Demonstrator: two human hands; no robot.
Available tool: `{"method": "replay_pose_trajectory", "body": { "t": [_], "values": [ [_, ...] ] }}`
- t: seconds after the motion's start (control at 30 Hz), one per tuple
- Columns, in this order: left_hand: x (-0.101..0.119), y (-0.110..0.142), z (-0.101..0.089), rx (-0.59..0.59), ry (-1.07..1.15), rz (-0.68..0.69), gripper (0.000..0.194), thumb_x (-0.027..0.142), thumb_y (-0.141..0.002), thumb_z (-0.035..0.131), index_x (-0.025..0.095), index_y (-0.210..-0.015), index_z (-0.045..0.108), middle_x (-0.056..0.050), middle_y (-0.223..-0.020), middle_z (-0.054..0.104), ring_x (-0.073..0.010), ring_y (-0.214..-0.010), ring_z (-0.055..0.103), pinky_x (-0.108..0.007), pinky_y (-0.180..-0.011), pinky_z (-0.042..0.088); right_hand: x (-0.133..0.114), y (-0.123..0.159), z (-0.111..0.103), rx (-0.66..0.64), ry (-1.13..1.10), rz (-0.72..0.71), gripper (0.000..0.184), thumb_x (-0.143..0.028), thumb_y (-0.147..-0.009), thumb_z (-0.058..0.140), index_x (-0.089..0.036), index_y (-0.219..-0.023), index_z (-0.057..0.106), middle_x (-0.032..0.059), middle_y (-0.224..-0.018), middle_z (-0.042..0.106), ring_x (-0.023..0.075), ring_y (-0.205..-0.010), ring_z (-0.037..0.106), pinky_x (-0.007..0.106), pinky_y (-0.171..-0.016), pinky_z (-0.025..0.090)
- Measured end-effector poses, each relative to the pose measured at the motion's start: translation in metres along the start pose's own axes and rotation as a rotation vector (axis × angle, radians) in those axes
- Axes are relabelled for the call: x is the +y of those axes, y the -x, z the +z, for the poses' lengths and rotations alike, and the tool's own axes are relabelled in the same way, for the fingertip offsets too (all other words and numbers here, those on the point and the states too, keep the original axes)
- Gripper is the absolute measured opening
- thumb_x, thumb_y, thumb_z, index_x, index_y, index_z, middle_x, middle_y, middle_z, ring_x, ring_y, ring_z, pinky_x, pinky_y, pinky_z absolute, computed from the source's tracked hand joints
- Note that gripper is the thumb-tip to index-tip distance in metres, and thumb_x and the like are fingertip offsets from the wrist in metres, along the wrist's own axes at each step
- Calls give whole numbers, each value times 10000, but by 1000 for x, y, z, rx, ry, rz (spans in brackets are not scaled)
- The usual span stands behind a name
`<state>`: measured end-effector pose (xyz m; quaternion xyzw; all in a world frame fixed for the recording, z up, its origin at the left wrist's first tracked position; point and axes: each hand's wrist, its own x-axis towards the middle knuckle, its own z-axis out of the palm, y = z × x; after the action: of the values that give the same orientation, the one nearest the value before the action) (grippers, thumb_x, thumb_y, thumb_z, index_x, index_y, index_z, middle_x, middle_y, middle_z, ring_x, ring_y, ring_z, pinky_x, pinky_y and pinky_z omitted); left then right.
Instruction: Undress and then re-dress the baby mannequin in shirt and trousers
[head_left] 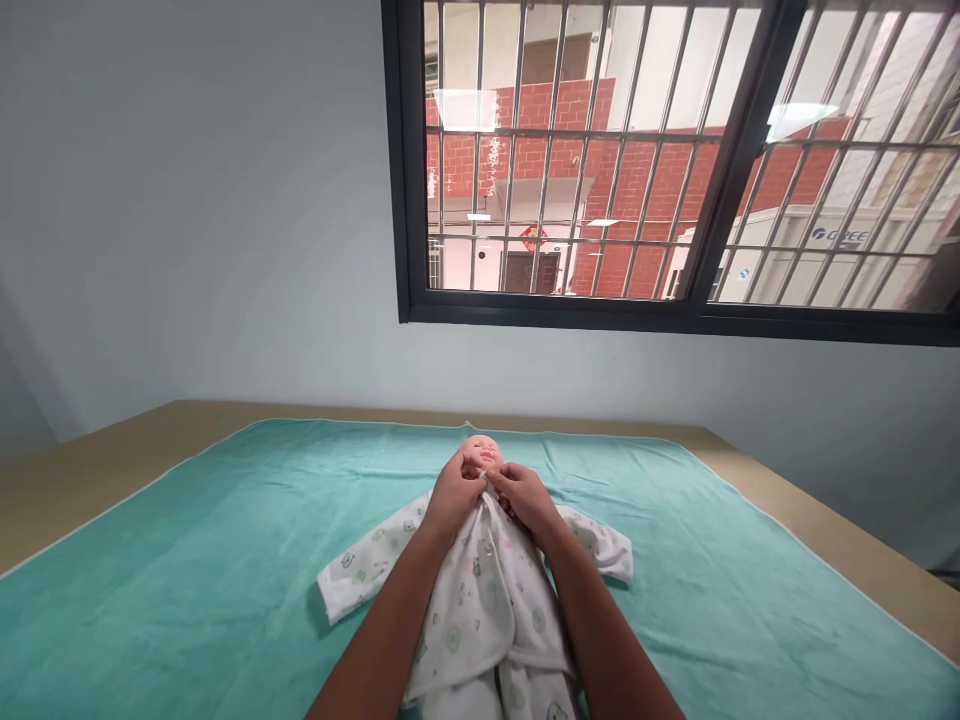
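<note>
A baby doll (pixel 482 447) lies on its back, its head toward the wall, dressed in a white printed baby jacket (pixel 469 610). Both sleeves are spread out to the sides. My left hand (pixel 457 495) pinches the jacket's collar just below the doll's chin. Close beside it, my right hand (pixel 523 497) pinches the other side of the collar. The fingertips nearly meet at the neckline, and the fastening between them is too small to make out. Below the jacket's hem, matching printed pants (pixel 525 692) show. My hands and forearms hide parts of the doll's chest and sleeves.
A turquoise towel (pixel 225 540) covers most of the tan table (pixel 795 510). Behind the table rises a pale wall (pixel 225 200) with a dark-framed barred window (pixel 555 308). Brick walls and an outdoor unit are visible through the glass.
</note>
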<state>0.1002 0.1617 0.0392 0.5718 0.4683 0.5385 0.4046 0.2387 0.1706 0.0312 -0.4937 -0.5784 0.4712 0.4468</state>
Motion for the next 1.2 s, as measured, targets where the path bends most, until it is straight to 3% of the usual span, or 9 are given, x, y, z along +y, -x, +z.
{"method": "replay_pose_trajectory", "body": {
  "t": [0.27,0.43,0.57,0.7,0.8,0.9,1.07,1.2],
  "values": [
    [12,5,-12,54,-307,24,62,227,-738,558,186,-767,594,-10,-769,653,-165,-737,583,-266,-692,413,-9,4,-6,-8,125,14,246,-409,-799,509,-199,-673,491,-48,-528,475,81,-442,403,218,-450,313],
    [27,29,-27,-122,-410,53,93,217,-706,564,183,-688,649,-15,-735,682,-174,-715,597,-257,-651,412,-30,33,-8,-49,332,-104,325,-361,-653,714,-191,-511,476,-43,-481,473,88,-486,356,244,-476,215],
    [32,44,-29,-204,-427,107,148,275,-734,567,196,-739,691,-14,-856,701,-184,-833,617,-259,-745,443,-33,55,-2,-8,393,-159,269,-261,-663,673,-191,-513,461,-39,-510,484,87,-492,341,254,-484,196],
    [29,46,-24,-153,-457,115,183,326,-760,548,196,-751,676,-23,-844,687,-198,-832,603,-276,-739,435,-21,61,-1,-15,349,-106,200,-304,-771,540,-190,-608,518,-30,-536,502,98,-468,446,227,-464,301],
    [28,44,-22,-178,-462,122,138,274,-742,549,193,-714,657,-14,-801,680,-185,-792,601,-265,-711,429,-12,62,-2,-14,287,-60,154,-336,-800,494,-193,-797,553,-33,-599,538,107,-473,509,219,-459,387],
    [28,42,-25,-203,-466,128,143,252,-741,542,193,-766,670,-6,-786,663,-171,-760,590,-262,-706,427,-13,64,-4,10,315,-109,160,-322,-797,503,-217,-915,530,-29,-752,591,90,-497,532,209,-477,415],
    [32,45,-28,-249,-480,134,175,284,-712,596,226,-817,723,-10,-901,643,-165,-774,584,-263,-716,424,-29,70,-7,53,549,-224,44,-235,-710,596,-193,-711,584,12,-786,603,133,-653,557,228,-557,377],
    [34,46,-26,-240,-472,115,147,329,-692,625,204,-718,698,-17,-885,642,-170,-748,576,-266,-680,410,-35,73,0,107,547,-214,127,-136,-681,567,-176,-573,514,47,-736,572,174,-738,531,278,-644,348]
  ]
}}
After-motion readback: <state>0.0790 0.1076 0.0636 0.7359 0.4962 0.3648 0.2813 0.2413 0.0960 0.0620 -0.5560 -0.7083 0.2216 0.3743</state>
